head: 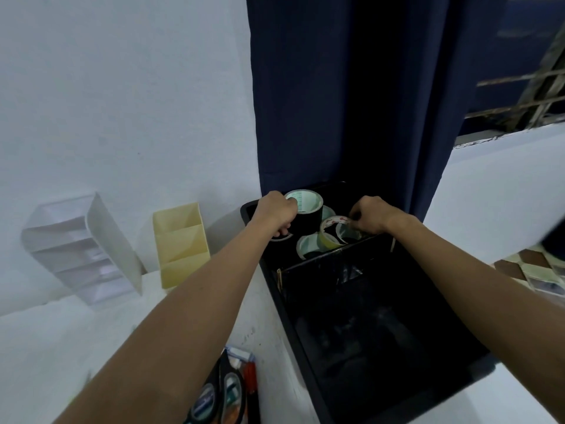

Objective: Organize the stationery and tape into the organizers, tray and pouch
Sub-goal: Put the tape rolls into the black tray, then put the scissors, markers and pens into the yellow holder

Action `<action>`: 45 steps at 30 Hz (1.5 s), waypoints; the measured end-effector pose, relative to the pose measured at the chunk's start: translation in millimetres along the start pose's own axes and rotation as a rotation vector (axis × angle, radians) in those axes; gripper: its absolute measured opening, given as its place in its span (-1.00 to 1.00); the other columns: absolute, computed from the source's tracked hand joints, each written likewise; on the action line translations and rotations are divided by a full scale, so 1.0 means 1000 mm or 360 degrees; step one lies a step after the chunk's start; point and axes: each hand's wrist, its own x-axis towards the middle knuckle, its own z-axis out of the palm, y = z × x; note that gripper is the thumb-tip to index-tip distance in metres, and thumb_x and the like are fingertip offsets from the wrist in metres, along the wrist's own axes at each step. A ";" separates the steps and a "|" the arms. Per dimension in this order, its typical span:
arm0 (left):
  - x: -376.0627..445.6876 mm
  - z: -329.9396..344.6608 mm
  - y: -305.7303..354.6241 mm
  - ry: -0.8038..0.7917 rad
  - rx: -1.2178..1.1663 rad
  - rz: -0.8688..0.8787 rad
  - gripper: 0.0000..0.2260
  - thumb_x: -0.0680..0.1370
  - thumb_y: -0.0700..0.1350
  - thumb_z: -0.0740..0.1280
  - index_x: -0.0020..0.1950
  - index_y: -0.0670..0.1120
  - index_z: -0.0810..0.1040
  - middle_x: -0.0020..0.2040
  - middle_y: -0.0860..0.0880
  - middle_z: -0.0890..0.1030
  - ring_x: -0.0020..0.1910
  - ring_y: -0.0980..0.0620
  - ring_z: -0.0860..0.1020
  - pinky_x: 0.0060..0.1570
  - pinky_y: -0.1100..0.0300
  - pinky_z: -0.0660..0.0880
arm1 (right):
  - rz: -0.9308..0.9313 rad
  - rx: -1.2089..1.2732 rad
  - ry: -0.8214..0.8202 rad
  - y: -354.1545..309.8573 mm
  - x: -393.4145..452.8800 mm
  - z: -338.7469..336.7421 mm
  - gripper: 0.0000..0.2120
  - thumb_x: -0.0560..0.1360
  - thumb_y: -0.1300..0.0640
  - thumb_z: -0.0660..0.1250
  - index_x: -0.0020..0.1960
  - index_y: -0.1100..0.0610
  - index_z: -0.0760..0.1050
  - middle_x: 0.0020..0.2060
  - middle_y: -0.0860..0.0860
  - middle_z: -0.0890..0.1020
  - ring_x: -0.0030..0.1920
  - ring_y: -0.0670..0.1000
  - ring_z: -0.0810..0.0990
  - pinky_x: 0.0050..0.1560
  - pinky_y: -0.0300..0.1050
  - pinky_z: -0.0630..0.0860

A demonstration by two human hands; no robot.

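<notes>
- Nearest, at the bottom edge, a pair of scissors [220, 390] and some packaged stationery [249, 377] lie on the white counter [122, 347] under the left forearm — a careless pull-back of that arm could sweep them off, and they are not yet sorted.
- The black tray [305, 347] sits at the counter's right side; its near compartment is too dark to read, so anything dropped there could go unnoticed.
- Beyond the divider [321, 260], the far compartment holds the tape rolls, crowded and touching.
- The left hand [279, 214] has its fingers curled round the tall black tape roll [305, 209], which stands on edge at the far left — if it tips, it may roll onto the flat roll [310, 244] beside it.
- The right hand [371, 215] pinches the rim of a yellowish tape roll [331, 232], tilted against its neighbours — so shallow a pinch could slip and let it wedge crooked against the divider.
- Farther left, against the wall, the cream organizer [180, 246] and the clear organizer [79, 249] stand well apart from the tray; both look empty, so I judge the stationery part hardly begun.
- A dark blue curtain [336, 102] hangs just behind the tray and could snag a lifted roll.
</notes>
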 end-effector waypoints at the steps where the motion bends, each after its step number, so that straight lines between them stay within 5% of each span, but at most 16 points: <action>1: 0.000 0.002 -0.001 -0.0008 -0.0012 0.0008 -0.79 0.58 -0.07 0.12 -0.05 -0.19 0.45 -0.20 -0.17 0.64 -0.44 -0.02 0.56 -0.42 0.20 0.50 | -0.0006 -0.0015 0.0014 0.000 0.000 0.001 -0.70 0.51 0.08 0.37 0.21 0.16 0.57 0.12 0.11 0.62 0.09 0.07 0.60 0.01 -0.18 0.48; 6: -0.002 0.008 -0.006 -0.0114 -0.0066 -0.0017 -0.67 0.64 0.04 0.10 0.08 -0.22 0.44 -0.15 -0.19 0.66 -0.34 -0.06 0.61 -0.39 0.16 0.53 | 0.0006 0.0005 0.0075 -0.002 -0.003 0.003 -0.73 0.49 0.10 0.40 0.16 0.16 0.59 0.08 0.12 0.63 0.03 0.07 0.61 -0.04 -0.18 0.49; 10: -0.010 -0.006 -0.004 -0.0071 -0.0042 0.0045 -0.69 0.62 0.07 0.13 -0.20 -0.11 0.38 -0.19 -0.14 0.64 -0.36 -0.03 0.59 -0.31 0.13 0.58 | 0.0023 0.0092 0.0201 -0.011 -0.012 0.002 -0.68 0.47 0.07 0.43 0.13 0.24 0.58 0.01 0.12 0.60 -0.02 0.09 0.59 -0.04 -0.14 0.51; 13: -0.023 -0.026 -0.007 -0.0004 0.0028 0.0120 -0.82 0.56 -0.06 0.20 -0.19 -0.11 0.42 -0.18 -0.17 0.67 -0.37 -0.07 0.59 -0.38 0.16 0.54 | -0.0020 0.0096 0.0329 -0.027 -0.021 0.002 -0.75 0.44 0.12 0.46 0.02 0.26 0.59 -0.09 0.13 0.58 -0.17 0.06 0.56 -0.16 -0.13 0.51; 16: -0.043 -0.051 -0.016 0.0079 0.0078 0.0194 -0.88 0.50 -0.09 0.23 -0.23 -0.06 0.43 -0.19 -0.19 0.69 -0.36 -0.09 0.61 -0.37 0.18 0.50 | -0.0167 0.0099 0.0392 -0.053 -0.032 0.003 -0.87 0.42 0.19 0.43 -0.08 0.24 0.62 -0.12 0.15 0.62 -0.22 0.07 0.59 -0.19 -0.12 0.56; 19: -0.069 -0.078 -0.031 0.0163 0.0117 0.0223 -0.83 0.49 -0.10 0.25 -0.05 -0.13 0.58 -0.20 -0.14 0.69 -0.43 -0.01 0.57 -0.44 0.25 0.43 | -0.0445 0.0079 0.0401 -0.091 -0.051 0.007 -0.89 0.41 0.17 0.38 -0.13 0.18 0.65 -0.16 0.10 0.65 -0.17 0.05 0.61 -0.13 -0.20 0.53; 26: -0.145 -0.126 -0.108 0.0189 0.0311 0.0042 -0.73 0.53 -0.04 0.30 0.21 -0.05 0.54 -0.19 -0.03 0.69 -0.39 0.04 0.60 -0.43 0.23 0.45 | -0.1036 0.0030 -0.0135 -0.183 -0.114 0.040 -0.81 0.46 0.05 0.38 0.05 0.06 0.62 -0.18 -0.09 0.57 -0.16 -0.09 0.54 -0.21 -0.28 0.44; 31: -0.202 -0.137 -0.174 0.0169 0.0338 -0.0152 -0.74 0.53 -0.03 0.34 0.20 -0.06 0.56 -0.16 -0.03 0.69 -0.33 0.01 0.63 -0.39 0.25 0.44 | -0.1292 -0.0178 -0.0471 -0.215 -0.140 0.081 -0.71 0.50 0.00 0.36 0.18 0.08 0.57 -0.12 -0.08 0.54 -0.18 -0.09 0.49 -0.30 -0.31 0.34; 35: -0.230 -0.133 -0.213 0.0208 0.0316 -0.0267 -0.74 0.52 -0.03 0.34 0.19 -0.06 0.57 -0.15 -0.06 0.69 -0.36 0.05 0.60 -0.27 0.20 0.46 | -0.1333 -0.0229 -0.0589 -0.215 -0.153 0.101 -0.69 0.50 0.01 0.36 0.20 0.08 0.57 -0.21 -0.14 0.50 -0.25 -0.15 0.47 -0.32 -0.31 0.32; 39: -0.250 -0.120 -0.239 0.0222 0.0252 -0.0336 -0.80 0.53 -0.02 0.34 0.11 -0.03 0.60 -0.26 -0.02 0.69 -0.37 0.04 0.59 -0.21 0.16 0.50 | -0.1293 -0.0297 -0.0652 -0.207 -0.156 0.111 -0.67 0.49 -0.03 0.37 0.22 0.05 0.55 -0.09 -0.09 0.54 -0.14 -0.07 0.50 -0.16 -0.23 0.38; 45: -0.263 -0.116 -0.261 0.0306 0.0391 -0.0454 -0.72 0.53 0.03 0.35 0.23 0.02 0.57 0.04 -0.05 0.67 -0.16 0.02 0.60 -0.26 0.21 0.48 | -0.1291 -0.0300 -0.0675 -0.204 -0.159 0.125 -0.68 0.47 -0.01 0.39 0.20 0.04 0.56 -0.09 -0.09 0.54 -0.14 -0.09 0.51 -0.14 -0.24 0.39</action>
